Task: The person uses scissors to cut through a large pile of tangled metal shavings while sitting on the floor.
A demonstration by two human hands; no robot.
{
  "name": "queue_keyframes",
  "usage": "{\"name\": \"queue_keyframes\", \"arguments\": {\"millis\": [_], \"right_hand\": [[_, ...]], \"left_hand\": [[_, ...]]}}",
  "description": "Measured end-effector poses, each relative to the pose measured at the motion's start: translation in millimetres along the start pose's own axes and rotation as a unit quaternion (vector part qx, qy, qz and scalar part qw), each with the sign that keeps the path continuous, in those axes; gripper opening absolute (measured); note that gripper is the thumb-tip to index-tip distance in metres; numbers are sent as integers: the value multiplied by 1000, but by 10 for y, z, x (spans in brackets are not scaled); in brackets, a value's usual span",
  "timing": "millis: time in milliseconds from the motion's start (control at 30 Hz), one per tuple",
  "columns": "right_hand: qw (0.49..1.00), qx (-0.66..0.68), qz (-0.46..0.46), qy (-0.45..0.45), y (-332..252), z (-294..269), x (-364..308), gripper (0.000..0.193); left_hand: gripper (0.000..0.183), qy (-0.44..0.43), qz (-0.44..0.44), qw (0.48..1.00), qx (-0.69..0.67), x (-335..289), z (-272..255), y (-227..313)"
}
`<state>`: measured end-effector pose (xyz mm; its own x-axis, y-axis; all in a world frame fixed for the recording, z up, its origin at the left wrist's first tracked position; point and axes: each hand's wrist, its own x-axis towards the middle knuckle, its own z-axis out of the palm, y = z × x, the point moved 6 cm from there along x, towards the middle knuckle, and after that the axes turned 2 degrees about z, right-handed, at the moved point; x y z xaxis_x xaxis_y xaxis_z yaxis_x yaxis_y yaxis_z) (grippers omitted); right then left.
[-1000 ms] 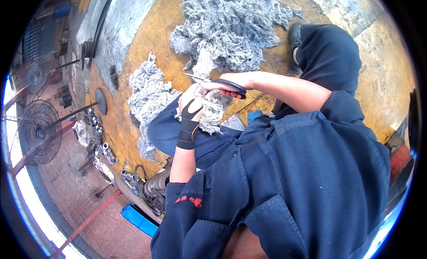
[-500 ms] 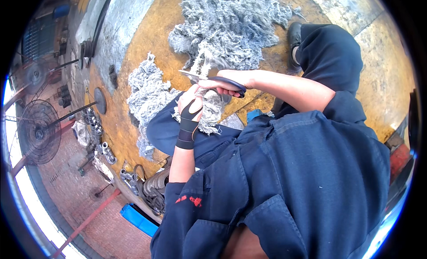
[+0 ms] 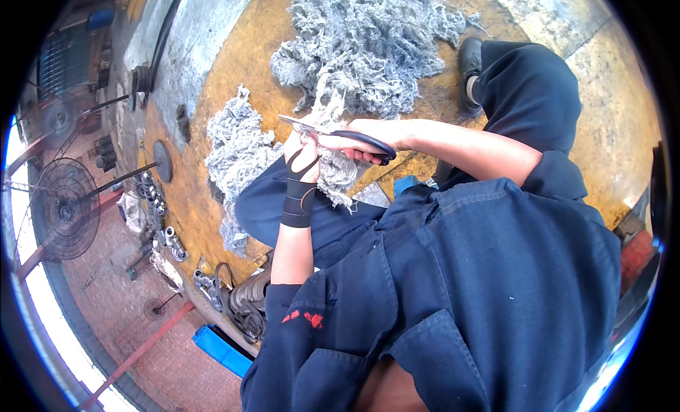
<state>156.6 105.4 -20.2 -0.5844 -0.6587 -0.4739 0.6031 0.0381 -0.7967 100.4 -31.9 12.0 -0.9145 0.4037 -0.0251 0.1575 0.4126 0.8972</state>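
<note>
Scissors with dark handles (image 3: 365, 138) are gripped in my right hand (image 3: 377, 129), their metal blades pointing left across my left hand (image 3: 301, 156). A black wrap (image 3: 297, 199) covers my left wrist and part of the palm. My left fingers are closed on a bundle of grey-white yarn waste (image 3: 340, 170), which hangs below the blades over my left thigh. Pale strands of it also rise above the scissors toward a big heap of tangled grey yarn (image 3: 365, 47). Whether the blades are fully closed, I cannot make out.
A smaller grey yarn pile (image 3: 241, 146) lies left of my bent knee on the stained yellow-brown floor (image 3: 205, 79). My shoe (image 3: 469, 61) is beside the big heap. Standing fans (image 3: 67, 208), metal parts (image 3: 172, 243) and a blue bin (image 3: 221, 350) are at the left.
The scissors and both hands have shifted slightly. The left hand has turned so more of the palm strap shows, and the pale strands above the blades look fuller and less blurred.
</note>
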Motion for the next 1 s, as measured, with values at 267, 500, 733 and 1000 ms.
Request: {"name": "queue_keyframes", "arguments": {"millis": [267,500,733,1000], "right_hand": [[998,44,29,27,43,-33,-134,76],[996,24,28,77,2,-71,-173,82],[992,75,21,95,37,-104,-138,77],[979,181,-44,88,-129,-158,-159,69]], "left_hand": [[21,50,-65,987,139,148,-70,-103],[22,-23,-24,960,279,97,-20,66],[24,-67,21,925,373,124,126,118],[23,-108,49,953,280,287,236,283]]}}
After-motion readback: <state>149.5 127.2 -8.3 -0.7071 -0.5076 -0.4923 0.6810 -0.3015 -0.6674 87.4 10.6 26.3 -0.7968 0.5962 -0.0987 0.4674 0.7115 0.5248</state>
